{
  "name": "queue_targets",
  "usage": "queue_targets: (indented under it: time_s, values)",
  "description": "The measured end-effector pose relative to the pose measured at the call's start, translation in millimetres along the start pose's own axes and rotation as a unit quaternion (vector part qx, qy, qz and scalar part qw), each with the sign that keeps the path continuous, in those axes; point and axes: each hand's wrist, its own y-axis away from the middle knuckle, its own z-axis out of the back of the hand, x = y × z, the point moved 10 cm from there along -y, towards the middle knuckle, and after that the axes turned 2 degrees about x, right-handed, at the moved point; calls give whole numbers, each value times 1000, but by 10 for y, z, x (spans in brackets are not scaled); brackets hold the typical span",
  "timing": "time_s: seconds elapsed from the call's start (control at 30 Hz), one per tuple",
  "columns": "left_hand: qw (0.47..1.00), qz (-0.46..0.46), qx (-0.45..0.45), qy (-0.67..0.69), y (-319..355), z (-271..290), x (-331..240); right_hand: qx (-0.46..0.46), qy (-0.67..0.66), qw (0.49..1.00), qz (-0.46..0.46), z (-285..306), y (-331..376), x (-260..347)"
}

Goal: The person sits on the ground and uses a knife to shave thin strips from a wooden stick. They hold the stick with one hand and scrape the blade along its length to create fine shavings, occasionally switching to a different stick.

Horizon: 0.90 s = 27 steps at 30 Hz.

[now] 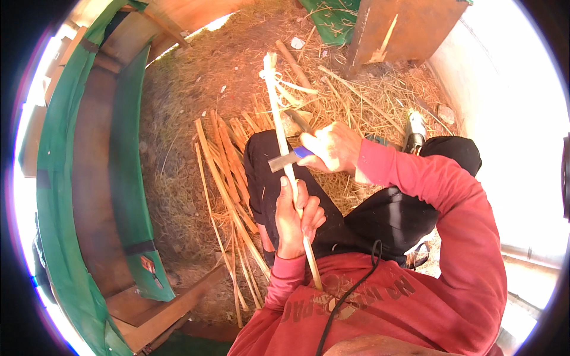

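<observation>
A long pale stick (278, 113) slants up and away from my body, its lower end close to my red sweatshirt. My left hand (297, 216) is wrapped round the stick below its middle. My right hand (335, 148) grips a knife with a blue handle part, and its metal blade (281, 162) lies across the stick just above my left hand. A dark, narrow piece (298, 120) sticks out above my right fingers; I cannot tell whether it belongs to the knife. Pale curled shavings (291, 83) hang by the stick's far end.
Many split wooden strips (222, 160) lie in a pile left of my bent legs. Straw and shavings (368, 101) cover the ground ahead. A wooden board (405, 29) stands at the far right, and green sheeting (127, 178) hangs along a wooden frame at left.
</observation>
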Motion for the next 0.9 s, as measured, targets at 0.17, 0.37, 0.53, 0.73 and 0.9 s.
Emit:
queue_targets:
  time_s: [0.17, 0.37, 0.53, 0.73, 0.9]
  values:
    - [993, 10, 120, -20, 211, -302, 165, -153, -297, 806, -489, -88, 305, -1851]
    - [999, -45, -28, 10, 25, 194, -261, -55, 110, 898, -422, 576, 111, -2060]
    - [997, -20, 58, 54, -75, 93, -220, 32, 77, 981, -178, 232, -66, -901]
    - [953, 39, 211, 211, -51, -116, -147, -10, -26, 1000, 4, 260, -123, 85]
    - [933, 52, 270, 233, 80, -330, -98, -52, 5, 998, 31, 184, -2, 201]
